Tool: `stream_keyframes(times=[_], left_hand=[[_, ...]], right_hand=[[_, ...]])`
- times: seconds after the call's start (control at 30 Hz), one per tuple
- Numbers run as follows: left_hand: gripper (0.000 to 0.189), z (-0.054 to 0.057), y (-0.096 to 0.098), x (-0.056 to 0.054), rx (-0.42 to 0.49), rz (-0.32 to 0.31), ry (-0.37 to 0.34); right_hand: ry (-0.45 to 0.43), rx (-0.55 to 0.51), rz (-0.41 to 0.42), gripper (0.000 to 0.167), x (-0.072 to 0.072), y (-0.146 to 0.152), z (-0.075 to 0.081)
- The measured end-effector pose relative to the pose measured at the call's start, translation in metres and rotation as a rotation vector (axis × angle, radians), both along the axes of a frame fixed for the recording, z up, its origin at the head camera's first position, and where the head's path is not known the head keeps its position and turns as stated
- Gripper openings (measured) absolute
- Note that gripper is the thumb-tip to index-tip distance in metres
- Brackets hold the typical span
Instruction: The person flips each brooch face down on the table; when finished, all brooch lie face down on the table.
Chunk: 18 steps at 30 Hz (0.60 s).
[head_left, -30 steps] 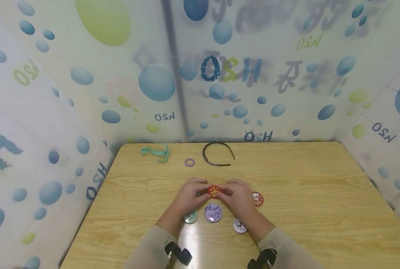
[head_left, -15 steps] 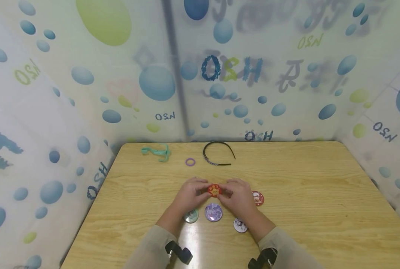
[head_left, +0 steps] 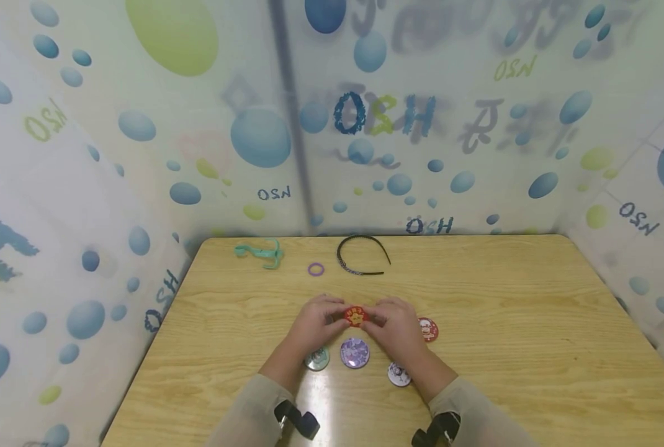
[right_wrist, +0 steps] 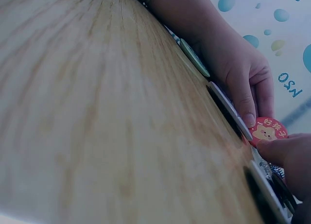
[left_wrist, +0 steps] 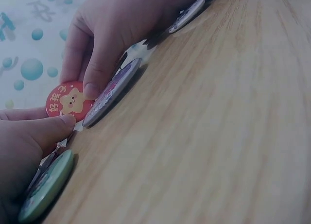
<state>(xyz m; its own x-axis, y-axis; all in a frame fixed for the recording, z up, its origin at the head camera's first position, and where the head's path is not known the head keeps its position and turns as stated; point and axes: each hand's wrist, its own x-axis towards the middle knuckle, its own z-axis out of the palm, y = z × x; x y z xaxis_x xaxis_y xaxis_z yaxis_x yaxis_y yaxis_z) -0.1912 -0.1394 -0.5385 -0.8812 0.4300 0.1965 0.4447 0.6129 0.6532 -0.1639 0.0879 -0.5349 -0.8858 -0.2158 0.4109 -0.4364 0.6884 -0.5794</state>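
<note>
Between both hands is a round red button badge (head_left: pixel 356 316) with a yellow star face and lettering. My left hand (head_left: pixel 313 324) pinches its left edge between thumb and fingers, and my right hand (head_left: pixel 396 327) pinches the right edge. In the left wrist view the badge (left_wrist: pixel 62 98) is tilted up, its printed face toward the wearer. Just nearer lies a purple badge (head_left: pixel 355 353), flat on the table. A green badge (head_left: pixel 317 359) sits partly hidden by the left wrist. Under the right forearm's inner side a white badge (head_left: pixel 399 374) shows in part.
Another red badge (head_left: pixel 429 329) with a white figure lies right of the right hand. Along the back of the wooden table (head_left: pixel 505 298) are a teal claw-like hair clip (head_left: pixel 262 252), a purple ring (head_left: pixel 316 269) and a black headband (head_left: pixel 342 256). Patterned walls (head_left: pixel 460 143) enclose the table.
</note>
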Motion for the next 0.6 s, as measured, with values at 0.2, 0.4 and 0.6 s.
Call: stream_keyframes(times=[0.2, 0.4, 0.6], left_hand=[[0.03, -0.0002, -0.0007, 0.0019, 0.011, 0.005, 0.006], [0.028, -0.0002, -0.0009, 0.0025, 0.021, 0.007, 0.003], [0.025, -0.001, -0.0009, 0.0009, 0.023, 0.004, 0.017]], right_hand=[[0.037, -0.031, 0.018, 0.03, -0.0009, -0.0006, -0.0019], [0.074, -0.041, 0.021, 0.027, -0.0021, -0.0012, -0.0027], [0.1, -0.031, 0.025, 0.021, -0.0028, -0.0007, -0.0014]])
